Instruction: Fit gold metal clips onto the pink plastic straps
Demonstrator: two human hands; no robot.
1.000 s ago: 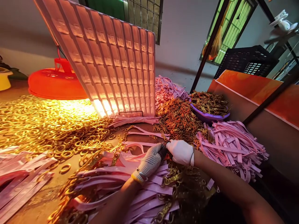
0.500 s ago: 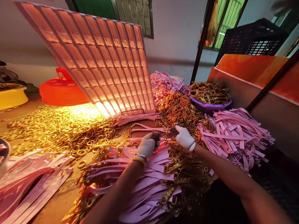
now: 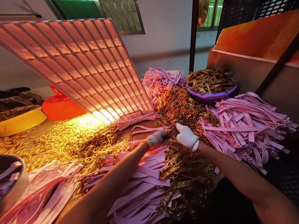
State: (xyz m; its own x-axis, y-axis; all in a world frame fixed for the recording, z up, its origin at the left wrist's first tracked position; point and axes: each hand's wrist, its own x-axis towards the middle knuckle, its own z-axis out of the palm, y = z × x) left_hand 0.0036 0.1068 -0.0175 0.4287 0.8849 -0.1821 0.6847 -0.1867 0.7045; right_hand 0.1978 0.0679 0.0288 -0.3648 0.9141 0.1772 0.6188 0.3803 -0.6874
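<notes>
Pink straps (image 3: 153,172) w/ gold chains (image 3: 171,160) heaped near ctr on counter (image 3: 140,136). L hand (image 3: 156,138) & R hand (image 3: 187,137) close tog. at heap's far edge; fingers (image 3: 164,134) dark-tipped, can't tell if clamped on anything. Gold rings (image 3: 77,135) left, by red lamp (image 3: 62,109); purple basin (image 3: 211,95) far right.

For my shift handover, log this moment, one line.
left grip: near pink straps | right grip: near gold chain pile | held items: unclear
</notes>
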